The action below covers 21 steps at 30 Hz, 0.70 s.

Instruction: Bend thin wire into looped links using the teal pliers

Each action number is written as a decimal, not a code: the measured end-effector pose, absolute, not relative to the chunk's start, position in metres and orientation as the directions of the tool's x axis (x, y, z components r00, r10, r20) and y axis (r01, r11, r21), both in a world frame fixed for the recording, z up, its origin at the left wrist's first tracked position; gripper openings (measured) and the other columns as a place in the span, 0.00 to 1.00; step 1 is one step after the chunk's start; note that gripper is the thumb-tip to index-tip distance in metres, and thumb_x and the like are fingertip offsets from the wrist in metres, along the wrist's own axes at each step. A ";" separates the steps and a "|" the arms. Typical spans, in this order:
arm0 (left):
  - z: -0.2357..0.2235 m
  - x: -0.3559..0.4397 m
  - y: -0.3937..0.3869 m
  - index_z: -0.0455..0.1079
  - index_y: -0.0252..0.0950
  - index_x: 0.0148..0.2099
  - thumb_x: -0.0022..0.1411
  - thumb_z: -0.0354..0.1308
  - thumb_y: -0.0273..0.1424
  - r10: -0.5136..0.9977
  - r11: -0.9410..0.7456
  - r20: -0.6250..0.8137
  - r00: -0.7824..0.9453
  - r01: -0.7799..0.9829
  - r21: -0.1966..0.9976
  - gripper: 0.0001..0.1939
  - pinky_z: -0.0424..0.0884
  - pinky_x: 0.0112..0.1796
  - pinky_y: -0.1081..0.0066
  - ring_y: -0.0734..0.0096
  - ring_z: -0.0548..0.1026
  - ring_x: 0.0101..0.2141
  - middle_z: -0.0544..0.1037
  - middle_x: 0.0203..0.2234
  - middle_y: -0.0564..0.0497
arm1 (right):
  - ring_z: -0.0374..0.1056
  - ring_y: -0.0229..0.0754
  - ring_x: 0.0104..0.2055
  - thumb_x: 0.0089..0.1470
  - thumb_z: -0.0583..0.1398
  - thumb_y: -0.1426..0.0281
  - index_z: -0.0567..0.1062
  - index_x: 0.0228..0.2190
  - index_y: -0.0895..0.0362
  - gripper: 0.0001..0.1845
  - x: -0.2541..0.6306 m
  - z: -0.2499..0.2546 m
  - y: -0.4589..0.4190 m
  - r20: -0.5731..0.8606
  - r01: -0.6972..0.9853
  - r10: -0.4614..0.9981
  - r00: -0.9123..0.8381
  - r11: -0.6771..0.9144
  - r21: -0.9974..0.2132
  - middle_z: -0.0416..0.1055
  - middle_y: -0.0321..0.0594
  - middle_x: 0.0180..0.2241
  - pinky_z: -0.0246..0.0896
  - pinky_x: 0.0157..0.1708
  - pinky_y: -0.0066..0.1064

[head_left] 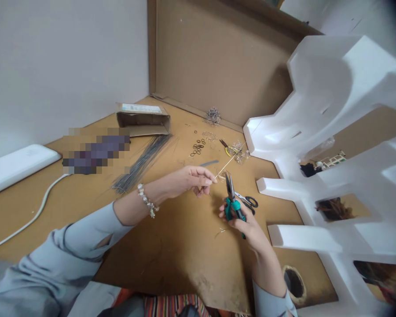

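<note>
My left hand pinches one end of a thin, straight wire, which slants up and to the right over the table. In my right hand are needle-nose pliers with green and black handles; their jaws point up, slightly apart, near the wire but not on it. Scissors with black handles lie just behind the pliers. A bundle of grey wires rests left of my left hand. Beyond the hands are several small dark rings and yellow-handled pliers beside tangled wire scraps.
An open cardboard box stands at the back left. A white device and its cable occupy the left side. White foam packaging borders the right, near a round hole. A wire tangle sits by the cardboard wall.
</note>
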<state>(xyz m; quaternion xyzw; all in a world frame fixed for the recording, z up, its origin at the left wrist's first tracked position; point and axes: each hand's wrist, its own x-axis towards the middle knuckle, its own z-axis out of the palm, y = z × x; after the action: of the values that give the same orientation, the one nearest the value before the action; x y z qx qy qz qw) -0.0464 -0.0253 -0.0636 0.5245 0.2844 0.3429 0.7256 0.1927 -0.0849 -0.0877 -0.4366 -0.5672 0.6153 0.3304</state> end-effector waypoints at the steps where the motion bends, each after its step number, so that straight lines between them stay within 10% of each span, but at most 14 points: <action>1: -0.065 -0.047 -0.025 0.68 0.31 0.38 0.54 0.58 0.32 0.779 0.246 -0.080 0.622 -0.186 0.951 0.10 0.64 0.24 0.77 0.80 0.68 0.20 0.73 0.21 0.53 | 0.65 0.43 0.41 0.43 0.56 0.77 0.67 0.45 0.53 0.24 0.193 -0.089 -0.086 -0.174 0.074 0.887 -0.427 -0.158 -0.985 0.67 0.40 0.41 0.58 0.43 0.36; 21: -0.086 -0.029 -0.034 0.71 0.32 0.39 0.54 0.58 0.31 0.628 0.403 -0.178 0.758 -0.120 0.907 0.10 0.63 0.24 0.77 0.79 0.68 0.21 0.72 0.20 0.54 | 0.67 0.43 0.36 0.45 0.57 0.74 0.69 0.45 0.54 0.22 0.190 -0.086 -0.090 -0.233 -0.047 0.790 -0.567 -0.314 -0.948 0.70 0.42 0.39 0.60 0.38 0.36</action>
<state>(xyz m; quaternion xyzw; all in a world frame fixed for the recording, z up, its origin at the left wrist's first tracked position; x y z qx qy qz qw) -0.0286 -0.0341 -0.0855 0.4935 0.2570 0.2345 0.7971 0.1904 -0.0901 -0.0862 -0.3648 -0.5095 0.7237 0.2891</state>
